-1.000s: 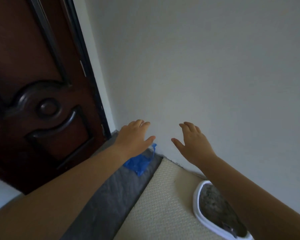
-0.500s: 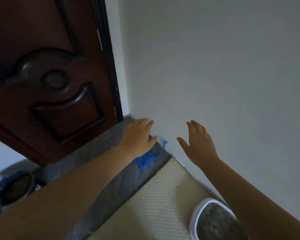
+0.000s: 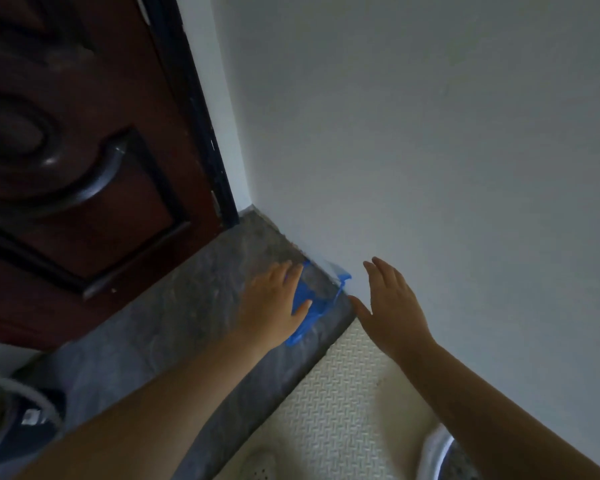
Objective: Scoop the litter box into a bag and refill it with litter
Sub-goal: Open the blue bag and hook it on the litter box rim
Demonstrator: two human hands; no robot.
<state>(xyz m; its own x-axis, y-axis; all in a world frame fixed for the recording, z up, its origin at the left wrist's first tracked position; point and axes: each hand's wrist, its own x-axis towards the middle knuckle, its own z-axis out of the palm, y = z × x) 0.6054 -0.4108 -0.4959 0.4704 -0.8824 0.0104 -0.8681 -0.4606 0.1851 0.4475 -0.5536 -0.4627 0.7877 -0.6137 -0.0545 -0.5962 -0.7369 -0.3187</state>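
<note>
- Has brought the left hand [image 3: 274, 303] down onto the blue bag [image 3: 309, 306], where a second ago it hovered above; grip open, fingers straight and flat, nothing pinched yet.
- Holds the right hand [image 3: 392, 306] just beside the bag near the wall [image 3: 430, 140], grip open as well, carrying nothing.
- Finds the bag crumpled on the grey stone sill [image 3: 173, 334], at its far corner against the wall's foot, beside the cream mat [image 3: 326, 410].
- Points, most likely, to picking up the bag; no scooping begun.
- Shows only the white rim of the litter box [image 3: 432, 448] at the mat's near right corner, partly behind the right forearm.
- Leaves the dark door [image 3: 83, 188] on the left and a blurred dark bowl-like thing [image 3: 17, 427] at the sill's near end.
- Nothing between hands and bag; little finger room on the wall side.
</note>
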